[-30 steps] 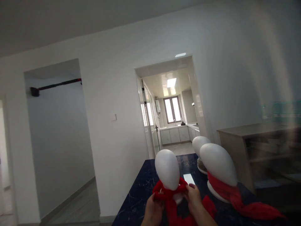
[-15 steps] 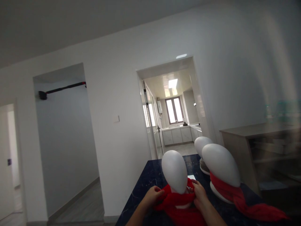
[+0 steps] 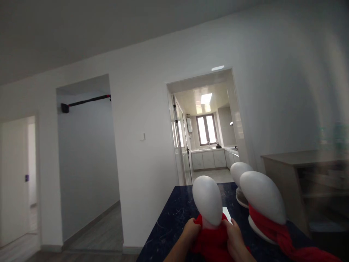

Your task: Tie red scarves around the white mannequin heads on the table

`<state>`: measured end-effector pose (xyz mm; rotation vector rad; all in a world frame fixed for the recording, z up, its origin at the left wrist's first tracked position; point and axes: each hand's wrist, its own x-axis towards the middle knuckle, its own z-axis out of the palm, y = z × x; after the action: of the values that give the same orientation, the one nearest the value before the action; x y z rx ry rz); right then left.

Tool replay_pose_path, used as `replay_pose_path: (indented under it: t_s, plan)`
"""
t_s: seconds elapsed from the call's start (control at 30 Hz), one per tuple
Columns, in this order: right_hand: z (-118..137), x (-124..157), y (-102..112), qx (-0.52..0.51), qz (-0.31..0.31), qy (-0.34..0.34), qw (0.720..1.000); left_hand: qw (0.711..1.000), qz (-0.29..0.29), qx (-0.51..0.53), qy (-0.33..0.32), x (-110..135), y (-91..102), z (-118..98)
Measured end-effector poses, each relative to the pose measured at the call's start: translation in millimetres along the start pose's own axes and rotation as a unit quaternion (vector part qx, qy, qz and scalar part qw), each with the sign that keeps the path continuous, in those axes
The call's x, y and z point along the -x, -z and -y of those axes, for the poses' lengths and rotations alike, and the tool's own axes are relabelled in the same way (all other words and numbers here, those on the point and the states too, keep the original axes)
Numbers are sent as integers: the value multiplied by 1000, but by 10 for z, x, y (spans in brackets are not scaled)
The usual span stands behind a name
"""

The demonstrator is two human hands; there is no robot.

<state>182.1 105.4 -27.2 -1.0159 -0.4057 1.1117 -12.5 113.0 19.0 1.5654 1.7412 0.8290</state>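
Observation:
A white egg-shaped mannequin head (image 3: 207, 199) stands on the dark marbled table (image 3: 169, 225) right in front of me. A red scarf (image 3: 212, 242) is bunched round its neck. My left hand (image 3: 191, 231) is closed on the scarf at the left of the neck. My right hand (image 3: 233, 236) is closed on the scarf at the right. A second white head (image 3: 261, 196) to the right wears another red scarf (image 3: 275, 233) whose end trails over the table. A third bare white head (image 3: 240, 171) stands behind it.
A wooden shelf unit (image 3: 305, 182) stands at the right of the table. Beyond the table an open doorway (image 3: 207, 127) leads to a kitchen. A second doorway (image 3: 87, 160) opens on the left, over a grey floor (image 3: 89, 236).
My hands have drawn in close to the neck of the near head, bunching the scarf tighter round it. The view has swung left and tilted up a little.

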Motion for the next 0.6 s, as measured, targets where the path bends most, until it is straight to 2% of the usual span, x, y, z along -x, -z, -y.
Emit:
replay_pose_path:
  t_s: [0.17,0.33,0.4,0.5,0.6]
  plan:
    - [-18,237,-28,71,-5,24,997,996,-37,-68,-37,-45,-75,14]
    - [-247,510,-15,19,107,-45,993,992,-45,-90,-76,-69,-143,45]
    - [-291,576,-19,2,129,-59,990,992,-43,-93,-73,-82,-127,56]
    - [-199,591,-5,-17,155,-73,985,992,-44,-96,-64,-115,-54,87]
    - [32,499,86,-62,173,-113,976,992,-52,-95,-62,-172,38,141]
